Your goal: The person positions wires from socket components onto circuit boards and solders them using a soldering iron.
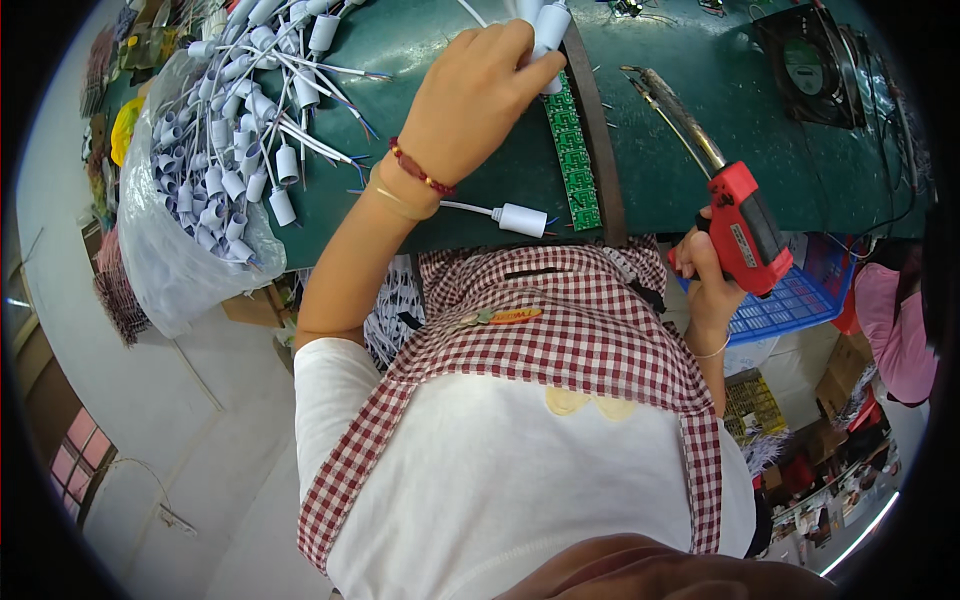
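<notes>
My left hand [470, 95], with a beaded bracelet at its wrist, reaches over the far end of a green circuit board strip [570, 150]. Its fingers are closed on a white cylindrical socket [551, 27]; part of it lies behind the fingers. The strip runs along a dark brown bar [600, 140] on the table. In my right hand [708, 268] is a red and black soldering gun [745, 230], its metal tip pointing up and away, to the right of the bar and apart from the strip. Another white socket with a cable [522, 220] lies near the table's front edge.
A heap of white wired sockets [235, 130] spills from a clear plastic bag [160, 285] at the left. A black fan [810, 65] stands at the back right of the green table [690, 40]. Below the right edge sits a blue basket [800, 300]. Cables trail at far right.
</notes>
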Tool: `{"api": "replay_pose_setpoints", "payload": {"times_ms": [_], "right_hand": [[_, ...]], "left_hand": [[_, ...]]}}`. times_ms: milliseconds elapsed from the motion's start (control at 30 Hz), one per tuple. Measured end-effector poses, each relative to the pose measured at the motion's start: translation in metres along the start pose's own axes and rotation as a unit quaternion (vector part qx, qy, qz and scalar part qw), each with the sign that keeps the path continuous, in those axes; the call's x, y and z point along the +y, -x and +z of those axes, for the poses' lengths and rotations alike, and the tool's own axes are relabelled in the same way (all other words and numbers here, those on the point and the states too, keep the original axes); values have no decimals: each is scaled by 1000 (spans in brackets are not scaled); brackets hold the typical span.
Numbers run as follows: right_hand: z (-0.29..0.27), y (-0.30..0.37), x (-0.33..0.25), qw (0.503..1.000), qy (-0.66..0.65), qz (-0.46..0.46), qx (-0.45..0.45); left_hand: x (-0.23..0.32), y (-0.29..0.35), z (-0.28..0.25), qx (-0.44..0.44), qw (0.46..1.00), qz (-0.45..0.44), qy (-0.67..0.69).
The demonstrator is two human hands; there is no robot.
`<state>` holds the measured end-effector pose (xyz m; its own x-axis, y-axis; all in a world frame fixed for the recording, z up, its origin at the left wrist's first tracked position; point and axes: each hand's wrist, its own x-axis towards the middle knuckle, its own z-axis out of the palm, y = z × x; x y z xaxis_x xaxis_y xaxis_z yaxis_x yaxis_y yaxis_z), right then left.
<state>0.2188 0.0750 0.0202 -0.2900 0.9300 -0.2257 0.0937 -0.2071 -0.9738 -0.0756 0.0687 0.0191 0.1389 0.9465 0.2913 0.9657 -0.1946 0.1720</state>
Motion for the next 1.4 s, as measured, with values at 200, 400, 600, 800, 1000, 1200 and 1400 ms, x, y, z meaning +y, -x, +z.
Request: {"api": "replay_pose_setpoints", "payload": {"times_ms": [200, 400, 600, 800, 1000, 1200, 1400], "right_hand": [[-1, 0, -2, 999, -14, -12, 27], [-1, -6, -2, 1000, 8, -13, 14], [4, -9, -6, 1000, -17, -20, -1], [4, -4, -5, 1000, 6, -24, 3], [0, 4, 6, 1000, 5, -10, -12], [-2, 7, 10, 999, 40, 5, -30], [-2, 7, 10, 998, 46, 7, -40]], "left_hand": [[-12, 19, -4, 29, 979, -15, 202], [32, 69, -31, -190, 942, -75, 265], [45, 78, -9, -181, 953, -40, 240], [25, 45, 5, -60, 894, -327, 301], [24, 36, 17, -44, 897, -340, 280], [35, 43, 30, 55, 924, -291, 241], [37, 40, 28, 78, 855, -342, 381]]}}
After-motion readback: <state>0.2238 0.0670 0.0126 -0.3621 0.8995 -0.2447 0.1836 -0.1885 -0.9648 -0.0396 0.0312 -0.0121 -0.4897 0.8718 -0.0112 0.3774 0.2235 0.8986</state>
